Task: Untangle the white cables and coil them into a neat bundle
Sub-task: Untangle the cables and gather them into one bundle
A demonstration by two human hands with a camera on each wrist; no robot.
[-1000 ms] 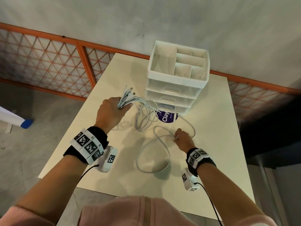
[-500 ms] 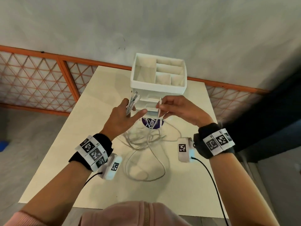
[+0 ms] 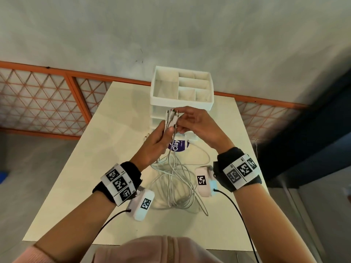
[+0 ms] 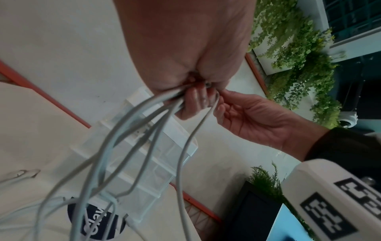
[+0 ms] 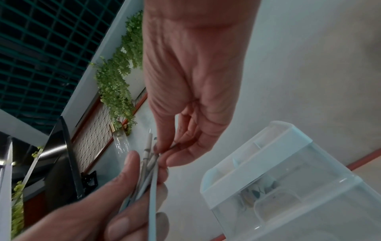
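Several white cables (image 3: 173, 179) hang in loose loops from my hands down to the cream table (image 3: 79, 186). My left hand (image 3: 158, 138) grips their upper ends in a bunch, the plugs (image 3: 171, 115) sticking up above the fist. My right hand (image 3: 191, 120) meets it from the right and pinches one cable end against the bunch. In the left wrist view the cables (image 4: 132, 138) fan downward from the fist. The right wrist view shows my right fingertips (image 5: 164, 151) on the plug tips (image 5: 149, 145).
A white drawer organiser (image 3: 182, 90) with open top compartments stands just behind my hands. A purple-labelled round tub (image 3: 178, 145) sits at its foot under the cables. One loose plug (image 3: 146, 137) lies on the table to the left. An orange lattice railing (image 3: 47, 103) runs behind.
My right hand left the cable on the table, rose and joined the left hand at the bunch of plug ends. The left hand lifted the bunch higher, and the loops now hang.
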